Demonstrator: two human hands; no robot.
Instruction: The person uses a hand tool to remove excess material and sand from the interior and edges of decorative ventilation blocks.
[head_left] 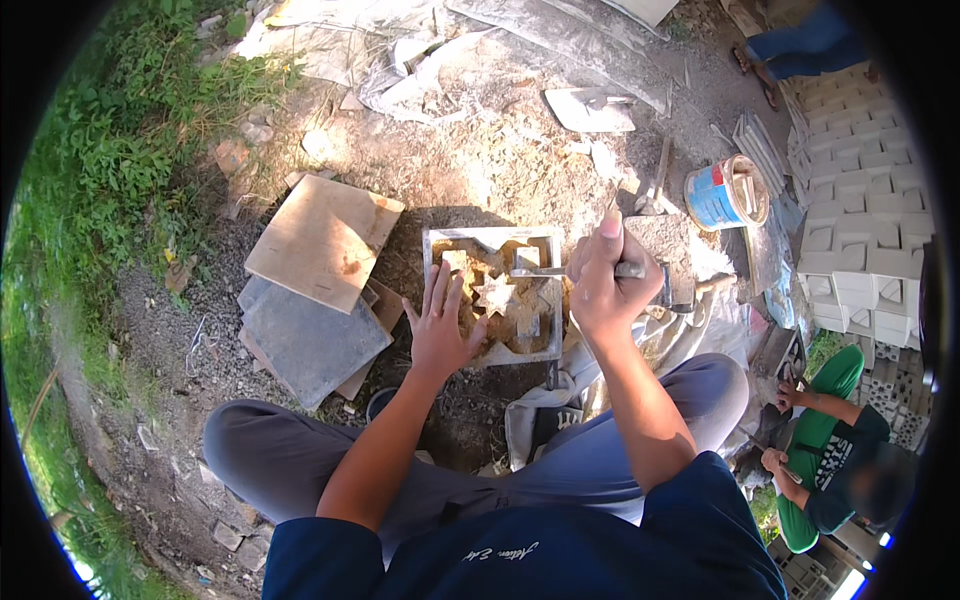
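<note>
My right hand (612,285) is closed in a fist round the handle of a thin metal tool (540,271), thumb pointing up, its flat blade reaching left over the rim of the patterned block (555,335). My left hand (440,330) is open and grasps nothing, its spread fingers lying over the block's left side; I cannot tell how hard they press. The block sits on the ground before my folded legs, brown, sandy stuff in its hollows and a pale star (495,294) at its middle.

To work it well, I'd brace the block with my left palm, fingers clear of the blade's path, and use short, light strokes with the blade low, since the star's points look easy to chip.

Close on my left, a wooden board (325,240) lies over a grey board (318,345), leaving that elbow little room. Just beyond my right fist, a rough brown block (660,235) could catch my knuckles on a wide swing. Past it are a hammer (657,185) and a blue bucket (718,197). Farther right, pale blocks (865,230) stand stacked, and a co-worker (850,450) sits well apart from me.
</note>
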